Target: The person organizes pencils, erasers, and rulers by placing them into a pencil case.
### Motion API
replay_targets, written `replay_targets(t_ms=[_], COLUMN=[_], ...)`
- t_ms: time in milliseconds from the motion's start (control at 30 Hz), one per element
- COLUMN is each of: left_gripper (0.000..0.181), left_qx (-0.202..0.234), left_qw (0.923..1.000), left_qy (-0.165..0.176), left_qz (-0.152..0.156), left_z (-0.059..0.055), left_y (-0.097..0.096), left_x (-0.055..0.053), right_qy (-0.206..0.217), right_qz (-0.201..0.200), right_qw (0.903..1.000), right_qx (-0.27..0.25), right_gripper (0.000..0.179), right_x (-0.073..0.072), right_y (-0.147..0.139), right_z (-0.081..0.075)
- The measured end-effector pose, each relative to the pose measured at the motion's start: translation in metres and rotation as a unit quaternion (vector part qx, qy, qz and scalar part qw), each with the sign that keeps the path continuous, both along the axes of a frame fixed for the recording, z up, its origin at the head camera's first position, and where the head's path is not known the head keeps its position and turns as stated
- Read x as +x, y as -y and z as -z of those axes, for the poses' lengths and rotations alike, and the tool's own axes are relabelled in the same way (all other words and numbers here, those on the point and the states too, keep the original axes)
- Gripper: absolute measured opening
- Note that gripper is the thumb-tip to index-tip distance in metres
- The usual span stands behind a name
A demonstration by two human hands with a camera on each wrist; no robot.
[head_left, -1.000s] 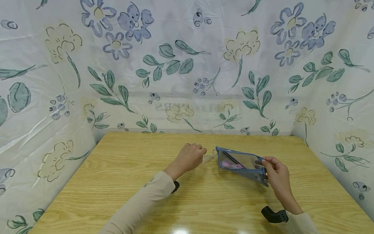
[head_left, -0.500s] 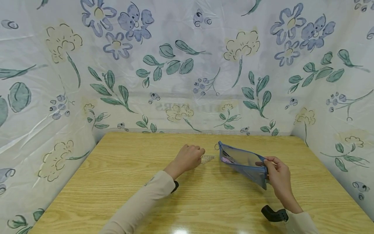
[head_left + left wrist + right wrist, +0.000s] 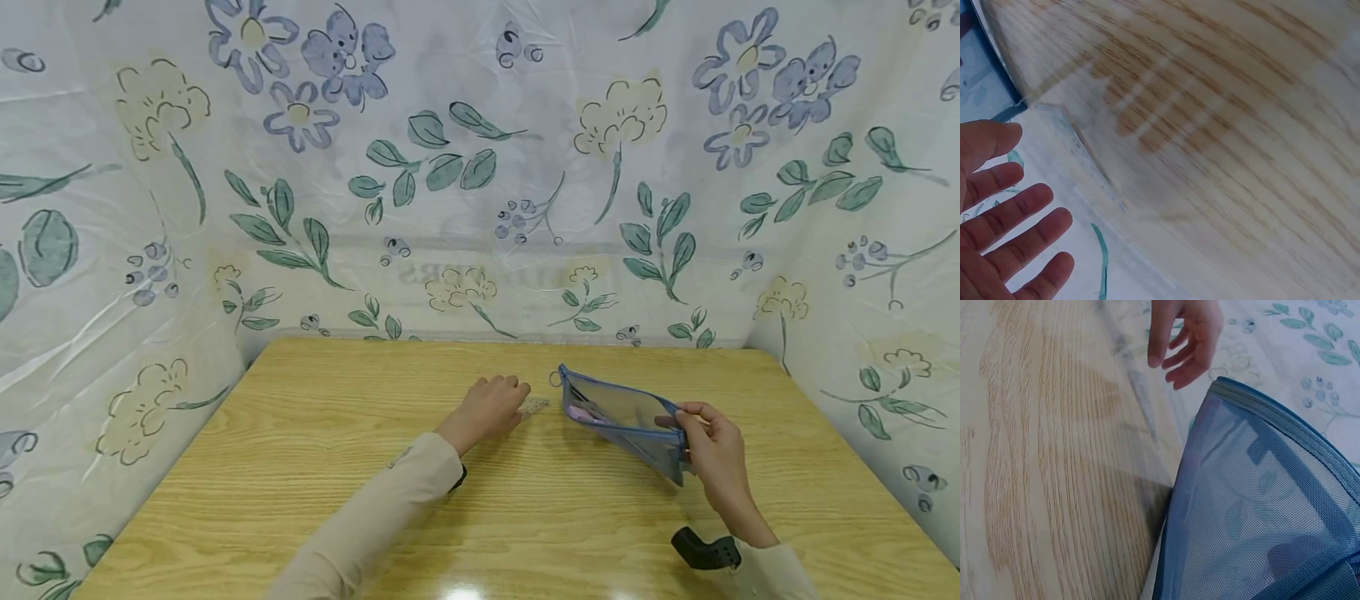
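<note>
In the head view, my right hand [image 3: 716, 454] grips the right end of a blue-edged mesh zipper pouch [image 3: 626, 396], thumb on the near side. Its mouth gapes, and something pink [image 3: 580, 413] and dark shapes show inside near the left end. To the left, my left hand [image 3: 487, 410] hovers beside a clear set square [image 3: 536, 407] lying on the table. The left wrist view shows the fingers [image 3: 1029, 225] spread and loosely bent, with nothing in them. In the right wrist view the pouch mesh [image 3: 1210, 481] fills the lower right.
The wood-grain table [image 3: 337, 517] reaches back to a flower-printed cloth [image 3: 450, 208], which also covers both sides. A metal ring [image 3: 556, 378] hangs at the pouch's far left corner. Each wrist wears a black camera strap [image 3: 705, 550].
My right hand has tipped the pouch, its left corner moving up and slightly right and the pink thing showing less. The left hand stays by the set square, shifting slightly.
</note>
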State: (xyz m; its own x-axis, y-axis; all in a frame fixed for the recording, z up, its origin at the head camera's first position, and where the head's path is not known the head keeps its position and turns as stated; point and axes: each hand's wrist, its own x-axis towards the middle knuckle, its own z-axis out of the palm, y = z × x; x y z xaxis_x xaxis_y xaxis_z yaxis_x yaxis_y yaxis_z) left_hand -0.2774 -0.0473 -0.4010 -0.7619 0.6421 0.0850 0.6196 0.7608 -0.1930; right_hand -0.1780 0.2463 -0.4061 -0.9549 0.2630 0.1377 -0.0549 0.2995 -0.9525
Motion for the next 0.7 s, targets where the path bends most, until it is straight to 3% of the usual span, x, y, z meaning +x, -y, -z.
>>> replay_targets(t_ms=[267, 700], left_gripper=[0.033, 0.033], left_qx=[-0.009, 0.009], left_qw=[0.9998, 0.9936], left_qy=[0.012, 0.096], left_qz=[-0.011, -0.060], left_z=[0.0022, 0.0021], left_y=[-0.0039, -0.0052], left_x=[-0.0026, -0.0023], right_qy=[-0.006, -0.013], right_qz=[0.000, -0.006], right_qw=[1.0000, 0.9999], right_qx=[0.004, 0.003], right_gripper=[0.030, 0.030], right_x=[0.0017, 0.0009], right_y=[-0.0001, -0.0012], right_z=[0.0005, 0.0025])
